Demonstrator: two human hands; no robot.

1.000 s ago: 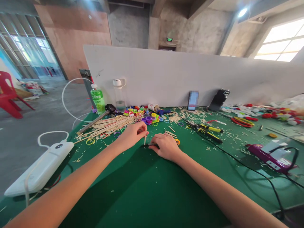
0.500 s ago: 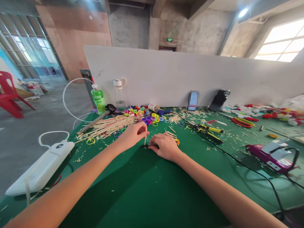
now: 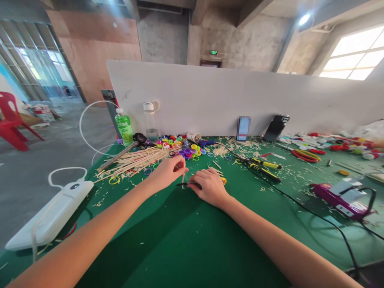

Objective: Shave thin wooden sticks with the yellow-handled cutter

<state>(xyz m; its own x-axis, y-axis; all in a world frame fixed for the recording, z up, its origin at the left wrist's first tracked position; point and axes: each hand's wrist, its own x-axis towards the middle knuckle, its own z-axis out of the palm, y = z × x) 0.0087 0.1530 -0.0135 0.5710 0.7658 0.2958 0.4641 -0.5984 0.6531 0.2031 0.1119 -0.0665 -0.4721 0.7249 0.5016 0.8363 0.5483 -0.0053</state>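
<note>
My left hand [image 3: 171, 171] is closed in a pinch on a short wooden stick [image 3: 183, 180], held upright over the green table. Just to its right, my right hand [image 3: 210, 185] wraps round a knife [image 3: 181, 184]. The dark, thin blade points left and crosses the stick low down, near its bottom end. Most of the knife's handle is hidden inside my fingers. A bit of orange [image 3: 224, 181] shows beyond my right hand; whether it belongs to the knife I cannot tell. Short cut sticks [image 3: 216, 168] lie just behind my right hand.
Long thin sticks [image 3: 141, 158] are heaped behind my left hand, beside colourful plastic rings [image 3: 189, 152]. Yellow-handled wire strippers [image 3: 264, 168] and a black cable lie to the right. A white power strip [image 3: 54, 212] is at left, a purple one [image 3: 339, 200] at right. Shavings are scattered about.
More of the dark blade shows now, reaching left past the stick. Both hands stay nearly in place, and the view has tilted slightly.
</note>
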